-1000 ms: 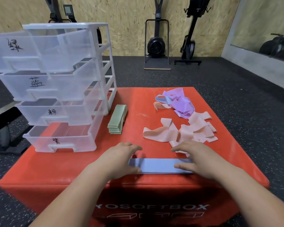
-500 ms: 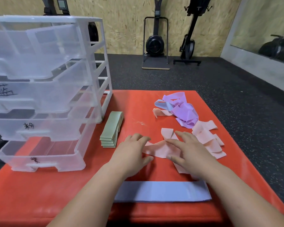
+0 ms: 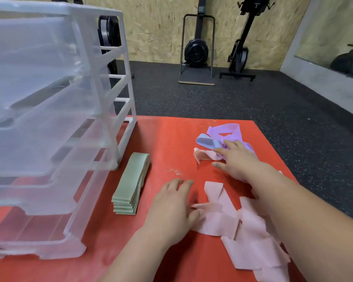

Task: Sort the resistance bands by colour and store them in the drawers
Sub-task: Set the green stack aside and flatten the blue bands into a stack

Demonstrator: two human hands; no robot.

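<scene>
On red box (image 3: 167, 139) | right hand (image 3: 238, 161) moved to purple bands (image 3: 230, 133), fingers spread | left hand (image 3: 171, 208) flat, open

A gym room is shown. At the far wall, clad in chipboard panels (image 3: 151, 27), two rowing-type exercise machines (image 3: 197, 49) are stood upright. The floor is covered with black speckled rubber matting (image 3: 212, 98), and a red soft plyo box (image 3: 167, 143) is used as worktop.

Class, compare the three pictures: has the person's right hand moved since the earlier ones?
Yes. The right hand has moved away from the person, from beside the green stack's near end to the purple bands.
</scene>
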